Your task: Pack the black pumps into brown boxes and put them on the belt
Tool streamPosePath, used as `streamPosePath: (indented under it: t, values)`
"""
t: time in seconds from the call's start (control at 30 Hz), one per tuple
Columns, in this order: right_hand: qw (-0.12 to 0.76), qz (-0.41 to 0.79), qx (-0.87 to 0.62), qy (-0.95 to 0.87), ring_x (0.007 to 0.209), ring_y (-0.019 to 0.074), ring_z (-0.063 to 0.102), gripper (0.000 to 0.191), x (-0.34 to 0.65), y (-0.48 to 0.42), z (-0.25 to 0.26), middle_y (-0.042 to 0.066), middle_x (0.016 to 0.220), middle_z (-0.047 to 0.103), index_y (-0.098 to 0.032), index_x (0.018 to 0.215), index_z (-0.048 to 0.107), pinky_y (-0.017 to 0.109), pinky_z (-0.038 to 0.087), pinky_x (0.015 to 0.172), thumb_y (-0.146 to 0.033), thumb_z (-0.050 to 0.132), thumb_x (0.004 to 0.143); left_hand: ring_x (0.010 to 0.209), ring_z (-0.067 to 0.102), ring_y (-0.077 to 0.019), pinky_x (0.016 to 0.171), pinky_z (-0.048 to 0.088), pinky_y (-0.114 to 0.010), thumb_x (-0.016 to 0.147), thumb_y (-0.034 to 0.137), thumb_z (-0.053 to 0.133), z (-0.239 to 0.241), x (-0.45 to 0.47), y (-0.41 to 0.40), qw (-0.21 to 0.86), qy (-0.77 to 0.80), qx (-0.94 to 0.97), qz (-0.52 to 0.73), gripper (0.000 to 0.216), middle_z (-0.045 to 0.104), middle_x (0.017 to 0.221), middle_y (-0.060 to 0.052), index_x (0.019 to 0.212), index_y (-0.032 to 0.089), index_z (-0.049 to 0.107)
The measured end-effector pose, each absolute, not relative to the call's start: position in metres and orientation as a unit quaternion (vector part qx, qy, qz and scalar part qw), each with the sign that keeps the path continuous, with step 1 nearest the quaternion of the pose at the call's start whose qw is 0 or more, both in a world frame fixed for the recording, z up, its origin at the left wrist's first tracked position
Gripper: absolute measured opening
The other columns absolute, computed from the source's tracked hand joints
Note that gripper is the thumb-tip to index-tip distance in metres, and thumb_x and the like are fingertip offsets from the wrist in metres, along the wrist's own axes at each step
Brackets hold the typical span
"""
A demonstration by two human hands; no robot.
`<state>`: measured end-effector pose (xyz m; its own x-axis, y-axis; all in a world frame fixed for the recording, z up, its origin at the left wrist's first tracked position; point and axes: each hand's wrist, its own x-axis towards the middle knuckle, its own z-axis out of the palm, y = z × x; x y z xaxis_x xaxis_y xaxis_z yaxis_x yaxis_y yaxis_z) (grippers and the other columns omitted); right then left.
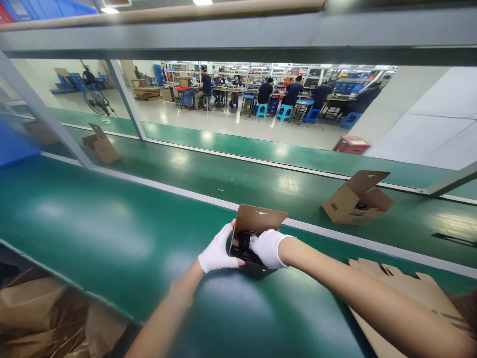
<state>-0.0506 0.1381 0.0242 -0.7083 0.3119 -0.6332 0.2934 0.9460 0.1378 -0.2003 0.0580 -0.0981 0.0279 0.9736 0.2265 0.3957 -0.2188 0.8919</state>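
A small brown cardboard box (pixel 257 220) stands open on the green bench (pixel 112 233) in front of me, its flap raised. A black item (pixel 244 243) sits in its mouth. My left hand (pixel 216 252), in a white glove, grips the box's left side. My right hand (pixel 269 247), also gloved, presses on the black item and the box from the right.
Flat cardboard blanks (pixel 421 291) lie at my right. An open carton (pixel 357 199) rests on the conveyor belt beyond, another carton (pixel 101 144) far left. Brown paper (pixel 40 313) fills the lower left. Several people sit at distant tables (pixel 261 92).
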Motion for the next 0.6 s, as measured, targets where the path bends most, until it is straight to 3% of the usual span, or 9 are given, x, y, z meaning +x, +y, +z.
streamPosePath:
  t: [0.17, 0.27, 0.4, 0.5, 0.6]
  values:
    - [0.353, -0.013, 0.133, 0.926, 0.068, 0.0201, 0.062, 0.022, -0.026, 0.139, 0.037, 0.003, 0.077, 0.068, -0.023, 0.089, 0.072, 0.027, 0.038, 0.055, -0.022, 0.058, 0.071, 0.123, 0.041, -0.0354, 0.101, 0.038, -0.052, 0.057, 0.054, 0.077, -0.1, -0.197, 0.057, 0.326, 0.537, 0.635, 0.45, 0.109, 0.039, 0.137, -0.014, 0.143, 0.021, 0.018]
    - [0.296, -0.023, 0.157, 0.942, 0.066, 0.0194, 0.062, 0.022, -0.019, 0.138, 0.039, 0.003, 0.073, 0.068, -0.025, 0.087, 0.073, 0.026, 0.035, 0.053, -0.028, 0.054, 0.076, 0.122, 0.043, -0.0348, 0.102, 0.038, -0.052, 0.057, 0.053, 0.077, -0.099, -0.196, 0.057, 0.329, 0.527, 0.64, 0.452, 0.108, 0.041, 0.135, -0.014, 0.143, 0.021, 0.018]
    - [0.224, 0.021, 0.248, 0.942, 0.07, 0.0215, 0.064, 0.027, -0.031, 0.142, 0.028, 0.009, 0.078, 0.069, -0.019, 0.088, 0.071, 0.029, 0.041, 0.06, -0.028, 0.046, 0.085, 0.127, 0.037, -0.0365, 0.105, 0.033, -0.053, 0.056, 0.054, 0.078, -0.102, -0.196, 0.057, 0.318, 0.52, 0.643, 0.463, 0.11, 0.036, 0.139, -0.015, 0.143, 0.02, 0.019]
    - [0.235, 0.053, 0.302, 0.922, 0.075, 0.0235, 0.064, 0.026, -0.048, 0.14, 0.014, 0.015, 0.081, 0.067, -0.01, 0.087, 0.068, 0.034, 0.045, 0.067, -0.027, 0.049, 0.087, 0.13, 0.032, -0.0375, 0.107, 0.031, -0.053, 0.053, 0.055, 0.079, -0.109, -0.196, 0.056, 0.313, 0.519, 0.653, 0.454, 0.115, 0.031, 0.142, -0.016, 0.143, 0.019, 0.016]
    - [0.266, 0.054, 0.304, 0.913, 0.078, 0.0194, 0.063, 0.024, -0.059, 0.135, 0.003, 0.009, 0.083, 0.066, -0.01, 0.091, 0.065, 0.036, 0.048, 0.074, -0.031, 0.055, 0.087, 0.128, 0.035, -0.0373, 0.105, 0.034, -0.054, 0.052, 0.054, 0.079, -0.116, -0.196, 0.055, 0.313, 0.528, 0.662, 0.431, 0.118, 0.032, 0.141, -0.017, 0.144, 0.019, 0.013]
